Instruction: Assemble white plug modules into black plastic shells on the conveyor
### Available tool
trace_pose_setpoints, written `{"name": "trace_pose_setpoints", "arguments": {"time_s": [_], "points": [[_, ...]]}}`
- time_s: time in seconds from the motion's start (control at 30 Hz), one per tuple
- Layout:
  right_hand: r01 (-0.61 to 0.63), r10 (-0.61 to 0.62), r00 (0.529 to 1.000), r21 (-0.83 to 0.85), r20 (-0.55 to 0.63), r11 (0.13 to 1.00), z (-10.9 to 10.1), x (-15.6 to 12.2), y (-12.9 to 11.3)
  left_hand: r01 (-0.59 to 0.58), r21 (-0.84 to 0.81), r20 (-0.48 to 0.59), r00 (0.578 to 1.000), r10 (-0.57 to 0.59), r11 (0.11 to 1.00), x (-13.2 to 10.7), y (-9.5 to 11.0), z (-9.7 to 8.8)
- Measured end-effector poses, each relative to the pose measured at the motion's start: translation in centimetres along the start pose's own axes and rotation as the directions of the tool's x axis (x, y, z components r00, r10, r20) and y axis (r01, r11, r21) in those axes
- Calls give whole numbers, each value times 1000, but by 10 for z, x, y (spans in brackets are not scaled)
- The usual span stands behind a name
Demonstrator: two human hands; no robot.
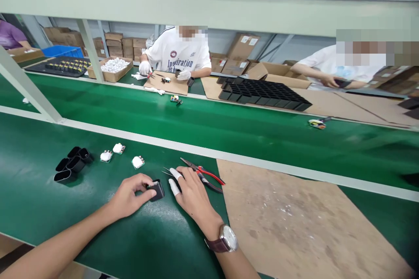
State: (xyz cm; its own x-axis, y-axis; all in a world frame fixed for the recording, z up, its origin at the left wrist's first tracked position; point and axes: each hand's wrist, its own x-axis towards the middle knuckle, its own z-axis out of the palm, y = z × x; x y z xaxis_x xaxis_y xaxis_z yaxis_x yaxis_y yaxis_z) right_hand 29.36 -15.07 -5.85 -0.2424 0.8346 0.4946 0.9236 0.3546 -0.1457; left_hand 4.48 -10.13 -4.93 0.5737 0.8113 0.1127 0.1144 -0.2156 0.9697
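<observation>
My left hand (134, 195) grips a small black plastic case (157, 191) by its side, with thumb and fingers around the rim. Something pale shows at the case's opening, partly hidden by the fingers. Just to the right is my right hand (193, 194), with white finger cots on two digits. Tweezers (166, 171) stick out to the left from its curled fingers; their rear end is hidden. Beside that hand lie red-and-black pliers (206, 175). Further left on the green bench rest several empty black cases (76, 164) and white-topped circuit boards (138, 162).
A cardboard sheet (281, 218) covers the bench on the right. A pale rail (140, 140) divides the bench from a green belt (131, 113) bearing circuit assemblies (317, 124). Across it, two people handle parts near a block of black cases (262, 93). A post (29, 83) stands left.
</observation>
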Motion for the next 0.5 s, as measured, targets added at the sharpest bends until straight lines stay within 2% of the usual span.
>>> {"name": "trace_pose_setpoints", "arguments": {"time_s": [0.03, 0.1, 0.17, 0.23, 0.3, 0.37, 0.4, 0.43, 0.47, 0.5], "points": [[11, -11, 1000, 2, -1, 1000, 1, 0, -1, 112, -180, -26, 993, -119, 977, 2, 2, -1], [26, -26, 1000, -7, 1, 1000, 3, -1, -1, 259, -462, -17, 954, -300, 848, 7, 7, -4], [27, -27, 1000, -22, 11, 999, 4, -2, 1, 294, -591, -16, 927, -375, 751, 10, 11, -6], [17, -16, 999, -44, 29, 999, 5, -3, 4, 285, -600, -40, 922, -384, 747, 12, 13, -8], [1, 2, 999, -76, 47, 997, 7, -4, 8, 245, -480, -94, 940, -327, 843, 17, 15, -11], [-18, 23, 998, -105, 50, 994, 9, -5, 12, 143, -139, -185, 969, -167, 980, 30, 16, -20], [-28, 33, 998, -114, 45, 993, 9, -5, 14, 83, 69, -219, 974, -66, 994, 41, 17, -28], [-37, 42, 998, -119, 37, 992, 10, -5, 16, 36, 251, -239, 971, 26, 967, 55, 18, -37], [-43, 47, 998, -122, 29, 992, 10, -6, 17, 7, 392, -252, 963, 100, 920, 71, 20, -48], [-47, 50, 999, -124, 22, 991, 10, -6, 18, 3, 461, -270, 953, 138, 887, 89, 21, -61]]}}
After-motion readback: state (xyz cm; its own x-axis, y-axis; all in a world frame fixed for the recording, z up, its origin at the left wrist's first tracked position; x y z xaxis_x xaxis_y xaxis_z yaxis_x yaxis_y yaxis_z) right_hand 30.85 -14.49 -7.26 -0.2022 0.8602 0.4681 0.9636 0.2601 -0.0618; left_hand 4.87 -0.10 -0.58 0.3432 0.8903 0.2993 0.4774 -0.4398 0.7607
